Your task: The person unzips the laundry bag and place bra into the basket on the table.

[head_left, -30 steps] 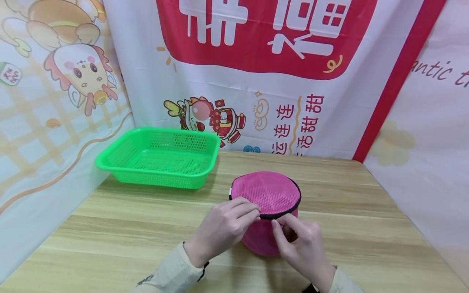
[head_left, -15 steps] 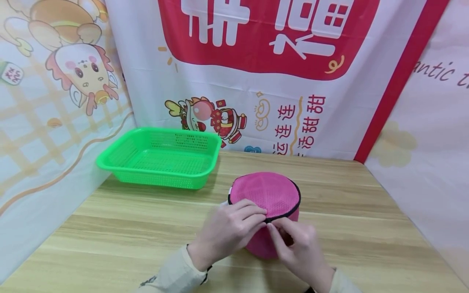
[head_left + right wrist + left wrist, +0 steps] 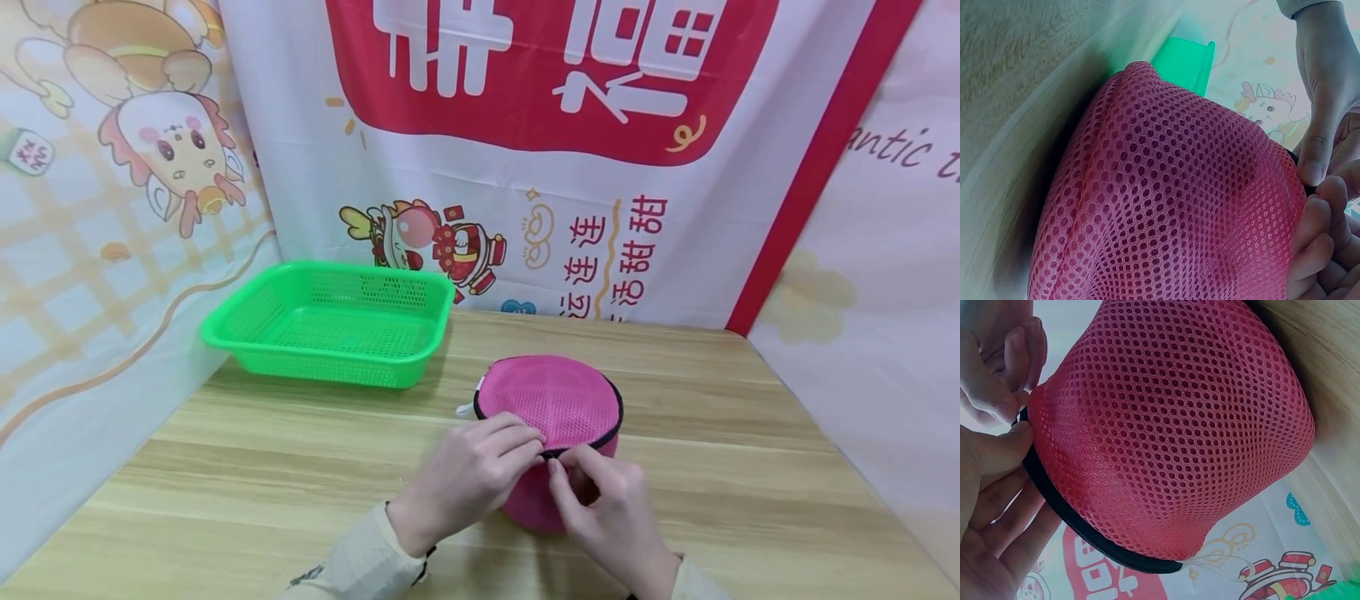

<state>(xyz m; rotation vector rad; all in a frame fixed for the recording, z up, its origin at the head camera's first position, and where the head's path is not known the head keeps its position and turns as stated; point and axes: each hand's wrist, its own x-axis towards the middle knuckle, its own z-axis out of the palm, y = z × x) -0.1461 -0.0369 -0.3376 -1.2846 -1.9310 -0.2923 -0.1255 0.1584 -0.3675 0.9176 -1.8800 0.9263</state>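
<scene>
A pink mesh laundry bag (image 3: 551,396), round like a drum, stands upright on the wooden table. A black zipper (image 3: 1079,531) runs around the edge of its top. At the front of that edge my left hand (image 3: 468,471) pinches the zipper band, thumb below and fingers over the lid. Right beside it, my right hand (image 3: 618,504) pinches the same band between thumb and index finger. Fingertips of both hands nearly meet there, and they hide the zipper pull. Up close in the right wrist view, the bag's side (image 3: 1160,181) bulges slightly.
A green plastic basket (image 3: 322,371) with perforated walls sits at the back left of the table (image 3: 300,467). Printed cloth (image 3: 480,167) hangs behind and along both sides. A small white loop (image 3: 465,410) sticks out from the bag's left edge.
My left hand has slid right along the rim, closer to my right hand, which has shifted slightly left. The bag has turned a little, and the white loop at its left now shows.
</scene>
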